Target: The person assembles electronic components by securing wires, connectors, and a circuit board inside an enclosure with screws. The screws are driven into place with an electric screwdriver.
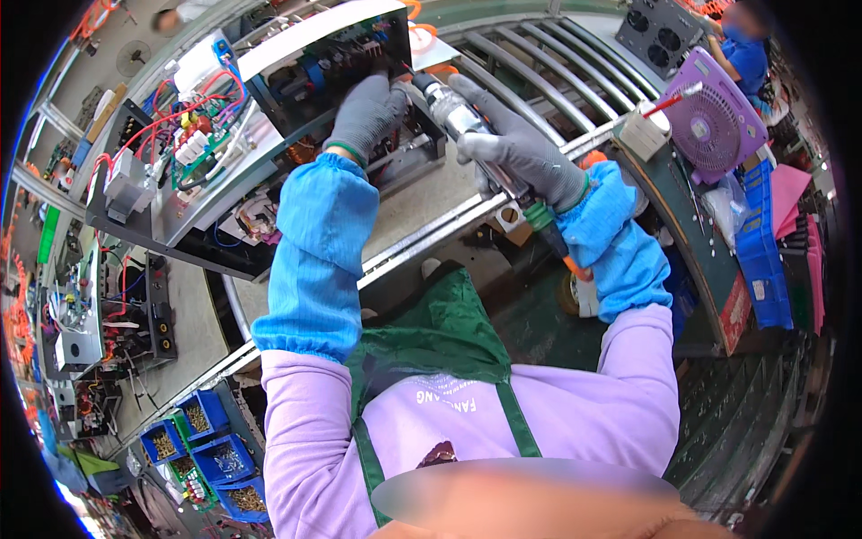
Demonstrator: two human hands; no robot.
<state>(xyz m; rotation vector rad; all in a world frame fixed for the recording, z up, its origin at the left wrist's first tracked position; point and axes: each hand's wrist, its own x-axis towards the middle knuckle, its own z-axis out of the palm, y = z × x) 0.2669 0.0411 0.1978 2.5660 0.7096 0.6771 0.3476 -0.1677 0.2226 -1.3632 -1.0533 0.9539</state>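
Note:
My right hand, in a grey glove, is wrapped round a silver and black air screwdriver. The tool's front end points up and left, beside the right edge of an open machine housing with a pale top panel and dark inside. At that housing's opening is my left hand, also gloved in grey, its fingers drawn together near the inner parts. Whatever the left fingertips pinch is too small or hidden to make out. Behind the right hand, a green fitting joins the screwdriver to its hose.
Left of the housing sits an opened unit with red wires and a green circuit board. Metal rollers run behind the right hand. A purple fan and a blue bin stand at right. Blue screw bins are lower left.

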